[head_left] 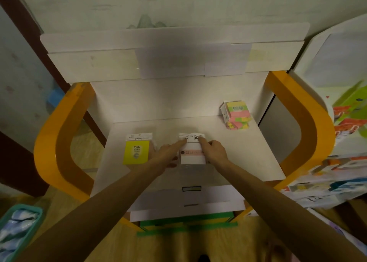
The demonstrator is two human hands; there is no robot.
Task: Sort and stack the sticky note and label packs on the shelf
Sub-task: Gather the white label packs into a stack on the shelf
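Both hands rest on the white label pack with pink band (192,152) at mid-shelf: left hand (168,154) and right hand (213,150) with forefingers straight, pressing its top corners. Yellow sticky-note pack (136,151) lies just left; multicoloured pink-green-yellow note stack (237,115) sits back-right. Sorting looks nearly done.

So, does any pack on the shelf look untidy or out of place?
Yes. The pink, green and yellow packs at the back right corner form a crooked pile, with the top ones tilted. The yellow pack lies flat and straight.
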